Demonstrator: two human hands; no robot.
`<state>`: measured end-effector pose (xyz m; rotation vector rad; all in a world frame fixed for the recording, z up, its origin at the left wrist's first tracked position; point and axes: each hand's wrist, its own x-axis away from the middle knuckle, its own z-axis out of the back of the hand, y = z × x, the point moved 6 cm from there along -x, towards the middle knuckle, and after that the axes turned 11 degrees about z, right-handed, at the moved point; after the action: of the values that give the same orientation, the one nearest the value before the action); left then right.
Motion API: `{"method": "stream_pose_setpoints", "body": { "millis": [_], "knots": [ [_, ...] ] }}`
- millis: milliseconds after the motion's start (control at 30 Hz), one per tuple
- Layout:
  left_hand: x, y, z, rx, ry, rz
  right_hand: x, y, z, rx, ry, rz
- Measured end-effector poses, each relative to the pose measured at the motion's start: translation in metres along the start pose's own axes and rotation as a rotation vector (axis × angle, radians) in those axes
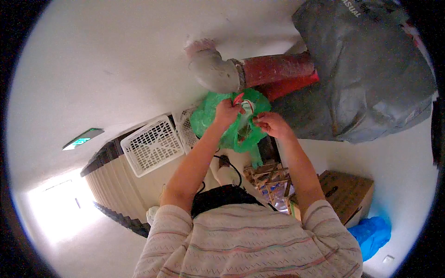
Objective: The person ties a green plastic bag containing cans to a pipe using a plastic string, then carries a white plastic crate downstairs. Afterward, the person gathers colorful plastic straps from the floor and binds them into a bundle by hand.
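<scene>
A green plastic bag [205,116] hangs in front of me, with both my hands at its mouth. My left hand [227,114] is closed at the far side of the opening, where a small red piece [238,98] sticks up by the fingers; the bag's edge seems pinched there. My right hand [271,124] has its thumb and fingers pinched on the bag's near right rim. Between the hands, a white item with a dark red stripe [248,107] shows in the opening. What else lies inside is hidden by the green film.
A grey pipe elbow [215,74] joins a red pipe [278,69] above the bag. A large grey cover [357,78] hangs at the right. White plastic crates [153,143] stand left, a cardboard box [345,194] and a blue bag [373,236] lower right.
</scene>
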<state>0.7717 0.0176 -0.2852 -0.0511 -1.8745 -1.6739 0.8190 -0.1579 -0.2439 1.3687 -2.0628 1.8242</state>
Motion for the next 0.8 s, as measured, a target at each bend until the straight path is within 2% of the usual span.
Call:
{"method": "stream_pose_setpoints", "body": {
  "millis": [67,133,200,267,333,433,467,533,567,633,700,767,800],
  "knots": [
    [-0.021,-0.026,-0.009,0.018,-0.011,-0.165,-0.005,0.002,0.005,-0.058,0.029,0.033],
    [0.003,0.001,-0.005,-0.141,0.014,-0.142,-0.020,0.007,0.019,-0.187,-0.018,0.128],
    [0.023,0.024,-0.004,-0.248,-0.017,-0.082,-0.020,-0.002,0.011,-0.200,0.046,0.197],
    [0.029,0.029,-0.008,-0.306,-0.106,0.010,-0.019,-0.011,-0.004,-0.174,0.080,0.241],
    [0.021,0.020,-0.012,-0.337,-0.053,0.010,-0.021,-0.018,-0.015,-0.107,0.081,0.256],
    [0.006,0.011,-0.011,-0.348,0.048,-0.009,-0.021,-0.022,-0.031,0.022,-0.222,0.209],
    [0.002,0.008,-0.010,-0.346,0.085,-0.018,-0.023,-0.020,-0.028,0.039,-0.227,0.185],
    [0.006,0.014,-0.005,-0.122,0.076,-0.099,-0.026,-0.018,-0.024,0.075,-0.236,0.137],
    [0.007,0.017,-0.003,-0.009,0.072,-0.140,-0.028,-0.021,-0.020,0.234,-0.237,0.161],
    [0.001,0.016,0.004,-0.226,0.090,-0.299,-0.033,-0.032,-0.019,0.552,-0.234,0.207],
    [-0.004,0.011,0.012,-0.342,0.120,-0.278,-0.056,-0.050,-0.003,0.927,-0.149,0.734],
    [0.010,0.031,0.029,-0.357,0.163,-0.078,-0.050,-0.064,-0.007,1.192,-0.033,0.946],
    [0.022,0.047,0.035,-0.356,0.139,-0.092,-0.034,-0.083,-0.024,1.276,0.033,0.889]
  ]
}}
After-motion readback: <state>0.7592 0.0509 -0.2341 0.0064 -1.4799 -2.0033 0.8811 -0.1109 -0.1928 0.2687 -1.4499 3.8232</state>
